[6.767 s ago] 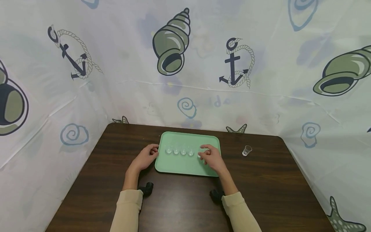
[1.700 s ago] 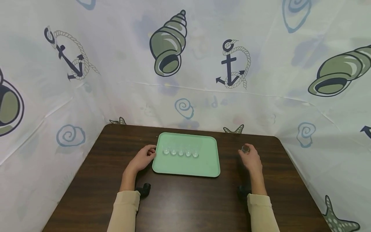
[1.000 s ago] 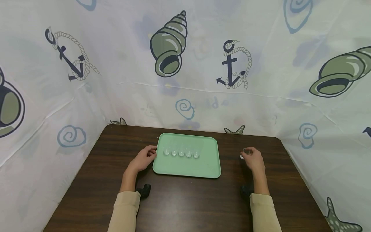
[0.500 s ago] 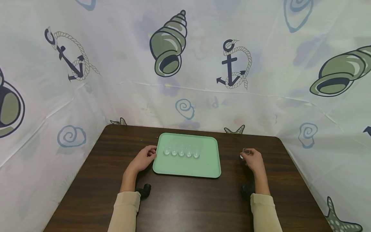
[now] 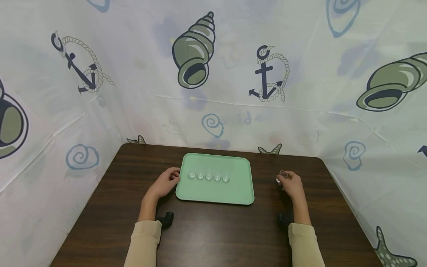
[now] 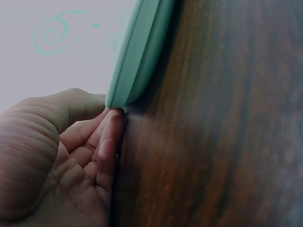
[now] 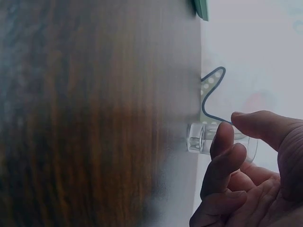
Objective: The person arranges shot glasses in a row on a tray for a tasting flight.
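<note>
Several clear shot glasses (image 5: 208, 177) stand in a row on a pale green tray (image 5: 215, 193) in the head view. My left hand (image 5: 164, 183) is at the tray's left edge. In the left wrist view its thumb and curled fingers (image 6: 112, 125) pinch the tray's rim (image 6: 137, 52). Right of the tray, my right hand (image 5: 292, 184) holds another shot glass (image 5: 284, 173) by its side, over the table. The right wrist view shows the thick glass base (image 7: 195, 138) below the fingers, which hide the glass's middle. Whether the base touches the table I cannot tell.
The dark wooden table (image 5: 200, 233) carries the tray and both forearms. Behind it hangs a white curtain (image 5: 233, 122) with shells, anchors and starfish printed on it. A black device (image 5: 165, 219) is strapped at the left wrist.
My right hand has left the row on the tray and taken hold of the lone shot glass on the right. In the last second it barely moves. The left hand stays at the tray.
</note>
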Tool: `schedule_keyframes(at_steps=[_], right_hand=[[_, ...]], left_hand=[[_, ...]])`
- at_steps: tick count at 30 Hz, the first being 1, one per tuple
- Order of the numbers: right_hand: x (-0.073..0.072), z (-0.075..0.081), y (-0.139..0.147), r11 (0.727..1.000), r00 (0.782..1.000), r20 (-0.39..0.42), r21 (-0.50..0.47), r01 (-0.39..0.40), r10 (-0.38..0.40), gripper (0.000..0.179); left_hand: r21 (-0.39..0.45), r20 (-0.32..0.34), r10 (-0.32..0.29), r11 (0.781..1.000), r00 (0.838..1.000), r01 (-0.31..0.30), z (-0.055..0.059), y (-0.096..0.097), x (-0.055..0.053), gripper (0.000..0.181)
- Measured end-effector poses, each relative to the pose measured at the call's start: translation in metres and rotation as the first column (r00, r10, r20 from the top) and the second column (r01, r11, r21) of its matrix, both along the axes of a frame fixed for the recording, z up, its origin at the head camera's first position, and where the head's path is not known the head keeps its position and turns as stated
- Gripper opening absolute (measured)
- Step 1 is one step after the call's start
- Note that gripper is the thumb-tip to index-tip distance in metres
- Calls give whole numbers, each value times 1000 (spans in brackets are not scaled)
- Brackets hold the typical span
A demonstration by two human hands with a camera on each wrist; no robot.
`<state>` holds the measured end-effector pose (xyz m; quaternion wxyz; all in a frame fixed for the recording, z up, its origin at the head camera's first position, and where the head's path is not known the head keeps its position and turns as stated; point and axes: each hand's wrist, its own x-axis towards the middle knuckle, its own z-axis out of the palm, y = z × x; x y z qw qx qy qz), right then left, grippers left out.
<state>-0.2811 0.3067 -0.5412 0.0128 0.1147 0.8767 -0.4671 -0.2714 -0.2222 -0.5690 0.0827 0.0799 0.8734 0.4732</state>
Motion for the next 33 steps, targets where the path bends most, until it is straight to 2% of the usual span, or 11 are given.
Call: schedule_keyframes(at_steps=[7,12,17,25,33], right_hand=[[3,5,-1,1000,1000,5,-16,10,-10,53],[4,7,-3,997,1000,7,-69,29,-28,55],[5,11,-9,992,999,-20,-126,22,-25,56],[6,15,-20,986,999,-47,-166,14,-22,51],[6,15,-28,973,1000,5,-228,26,-26,54]], left_hand=[[-6,-12,-3,1000,1000,3,0,0,-1,46],[-10,-15,-6,1000,1000,6,0,1,-2,46],[-11,-12,-7,1000,1000,7,-1,1,-3,47],[-19,-9,-6,1000,1000,6,0,0,-4,47],[-21,-2,0,1000,1000,0,0,1,0,47]])
